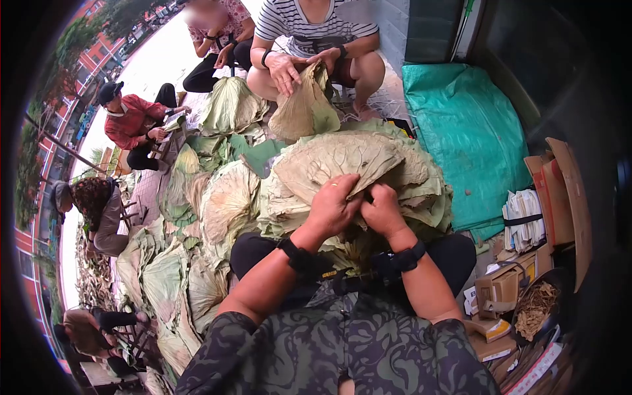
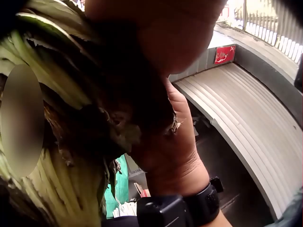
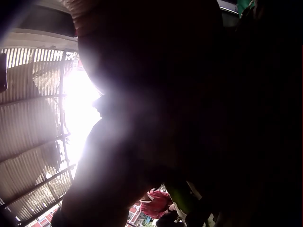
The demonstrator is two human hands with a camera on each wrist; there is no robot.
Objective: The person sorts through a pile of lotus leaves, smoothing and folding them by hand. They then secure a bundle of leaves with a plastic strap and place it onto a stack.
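Note:
A wide, folded dried lotus leaf (image 1: 336,161) fans out over a stack of similar leaves (image 1: 424,191) at the person's lap. The left hand (image 1: 331,208) grips its gathered near edge, thumb on top. Close beside it, the right hand (image 1: 384,210) has curled fingers pinching the same gathered part. In the left wrist view, pale ribbed leaf folds (image 2: 61,189) run into a dark bunched end by the right hand (image 2: 165,146). The right wrist view is mostly dark, so the fingertips are hidden there.
More dried leaves (image 1: 227,204) spread to the left. Opposite, a person in a striped shirt (image 1: 316,29) holds a folded leaf (image 1: 306,108). A green tarp (image 1: 461,145) lies at right, near bundled papers (image 1: 525,214) and cardboard boxes (image 1: 500,289). Several other people sit at left.

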